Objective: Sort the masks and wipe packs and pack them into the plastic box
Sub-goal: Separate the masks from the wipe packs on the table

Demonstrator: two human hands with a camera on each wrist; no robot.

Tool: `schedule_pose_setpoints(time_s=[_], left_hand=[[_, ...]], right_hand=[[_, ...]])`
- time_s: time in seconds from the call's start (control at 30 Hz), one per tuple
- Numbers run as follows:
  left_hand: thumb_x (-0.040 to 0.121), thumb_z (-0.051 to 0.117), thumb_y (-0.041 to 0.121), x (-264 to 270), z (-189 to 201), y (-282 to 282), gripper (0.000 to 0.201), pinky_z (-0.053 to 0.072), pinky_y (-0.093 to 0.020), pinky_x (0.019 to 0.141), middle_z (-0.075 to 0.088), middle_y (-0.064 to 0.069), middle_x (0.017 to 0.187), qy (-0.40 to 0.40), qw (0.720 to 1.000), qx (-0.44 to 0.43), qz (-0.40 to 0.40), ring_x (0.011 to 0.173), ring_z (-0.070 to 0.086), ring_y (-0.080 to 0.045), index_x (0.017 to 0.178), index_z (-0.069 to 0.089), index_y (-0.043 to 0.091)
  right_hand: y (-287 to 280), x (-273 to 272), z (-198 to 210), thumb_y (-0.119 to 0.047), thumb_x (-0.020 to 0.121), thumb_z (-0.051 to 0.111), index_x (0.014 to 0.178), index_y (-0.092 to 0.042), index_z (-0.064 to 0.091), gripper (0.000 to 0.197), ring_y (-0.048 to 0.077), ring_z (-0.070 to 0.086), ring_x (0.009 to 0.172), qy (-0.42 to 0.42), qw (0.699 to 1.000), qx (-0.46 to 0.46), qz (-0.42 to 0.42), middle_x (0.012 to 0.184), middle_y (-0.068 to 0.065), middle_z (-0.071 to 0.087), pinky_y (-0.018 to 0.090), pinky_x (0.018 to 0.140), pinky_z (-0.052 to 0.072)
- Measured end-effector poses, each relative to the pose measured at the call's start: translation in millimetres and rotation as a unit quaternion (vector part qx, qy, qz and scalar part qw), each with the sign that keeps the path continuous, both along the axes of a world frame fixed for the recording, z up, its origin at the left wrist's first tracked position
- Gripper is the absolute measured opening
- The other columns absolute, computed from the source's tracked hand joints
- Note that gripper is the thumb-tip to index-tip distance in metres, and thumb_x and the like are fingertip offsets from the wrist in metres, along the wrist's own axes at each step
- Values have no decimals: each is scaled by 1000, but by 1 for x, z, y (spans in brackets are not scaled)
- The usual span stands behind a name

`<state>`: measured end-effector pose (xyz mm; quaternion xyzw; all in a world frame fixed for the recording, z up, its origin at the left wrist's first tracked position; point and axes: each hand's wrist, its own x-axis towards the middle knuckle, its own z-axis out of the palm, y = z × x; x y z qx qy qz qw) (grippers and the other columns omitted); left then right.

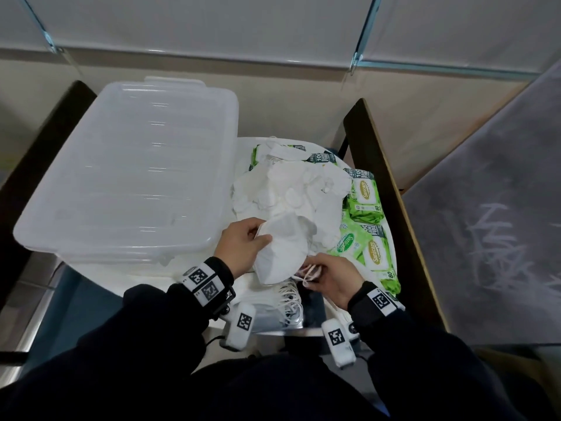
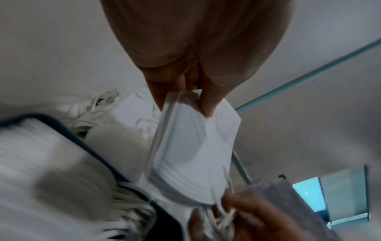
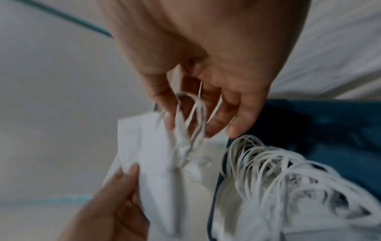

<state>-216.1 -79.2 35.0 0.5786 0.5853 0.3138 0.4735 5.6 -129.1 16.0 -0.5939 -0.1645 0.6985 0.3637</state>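
Observation:
My left hand (image 1: 243, 243) pinches the top edge of a folded white mask (image 1: 280, 253), thumb on its front; the left wrist view shows the same mask (image 2: 189, 146) hanging from that hand (image 2: 193, 101). My right hand (image 1: 329, 281) curls its fingers round the mask's white ear loops (image 1: 308, 275), seen close up as ear loops (image 3: 189, 124) in the right hand (image 3: 206, 114). A heap of loose white masks (image 1: 291, 189) lies beyond. Green wipe packs (image 1: 368, 244) lie to the right. The clear plastic box (image 1: 130, 174) stands at the left with its lid on.
A neat stack of masks with bunched ear loops (image 1: 288, 302) lies below my hands; those bunched loops (image 3: 278, 171) fill the right wrist view's lower right. A dark wooden frame (image 1: 388, 189) borders the surface on the right. A grey partition (image 1: 491, 214) stands beyond it.

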Motion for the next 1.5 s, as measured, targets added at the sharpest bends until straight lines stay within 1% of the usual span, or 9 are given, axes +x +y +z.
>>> schedule_pose_setpoints(time_s=[0.13, 0.23, 0.4, 0.5, 0.6, 0.83, 1.0, 1.33, 1.5], left_hand=[[96, 65, 21, 1, -16, -11, 18, 47, -23, 81, 71, 8, 90, 117, 992, -6, -52, 89, 65, -12, 113, 69, 24], [93, 67, 21, 2, -21, -15, 15, 53, -32, 86, 72, 7, 87, 89, 996, -26, -17, 89, 67, -18, 106, 71, 28], [88, 68, 15, 0, -10, -12, 23, 60, -48, 85, 75, 3, 95, 16, 997, -42, -58, 86, 72, -22, 101, 68, 33], [92, 67, 17, -6, 3, -13, 37, 56, -28, 79, 67, 12, 89, 58, 985, 23, -163, 77, 65, -4, 121, 60, 40], [98, 65, 25, -10, 21, -12, 35, 41, -10, 82, 67, 20, 96, 163, 945, 99, -265, 90, 59, 7, 131, 62, 36], [95, 60, 26, -31, 21, -30, 19, 41, -32, 74, 71, -6, 100, 358, 831, 109, -412, 97, 63, -26, 112, 65, 22], [92, 62, 23, -54, 14, -41, 8, 39, -34, 69, 66, -5, 88, 368, 831, 93, -406, 86, 59, -27, 97, 57, 20], [92, 54, 17, -29, -38, -60, 20, 43, -36, 67, 67, -15, 102, 493, 735, 70, -460, 92, 62, -36, 112, 57, 19], [91, 57, 9, -22, -40, -70, 20, 40, -36, 63, 67, -16, 100, 547, 682, 94, -476, 88, 65, -37, 110, 54, 14]], right_hand=[[-2, 9, 1, -14, 93, 47, 72, -13, 50, 22, 20, 56, 55, 108, 980, -20, -166, 58, 4, 50, 31, 55, 53], [-6, 9, 2, -26, 96, 60, 73, -19, 51, 26, 13, 24, 45, 45, 997, -8, -64, 51, -5, 21, 26, 47, 31], [-6, 14, 5, -3, 87, 76, 70, -13, 48, 35, 10, 23, 47, -101, 987, 90, 88, 60, -1, 29, 24, 46, 17], [-9, 13, 12, 8, 85, 75, 55, -19, 51, 46, 10, 31, 47, -138, 975, 121, 128, 52, -5, 42, 19, 45, 25], [-16, 9, 14, 16, 84, 71, 55, -15, 61, 43, 2, 44, 41, -159, 963, 143, 165, 47, -11, 52, 12, 44, 35], [-27, 19, -9, -2, 83, 81, 81, 0, 78, 4, 13, 50, 53, -183, 947, 111, 241, 61, 9, 60, 22, 55, 40], [-34, 25, -20, 3, 83, 79, 92, 9, 74, 12, 13, 60, 55, -177, 956, 117, 202, 62, 11, 65, 21, 59, 49], [-33, -11, -44, -11, 81, 84, 80, -21, 73, 15, 18, 64, 60, -306, 875, 92, 364, 67, -3, 70, 39, 68, 61], [-35, -13, -46, -15, 78, 86, 80, -20, 78, 10, 14, 67, 70, -315, 896, 99, 296, 75, 8, 74, 36, 69, 63]])
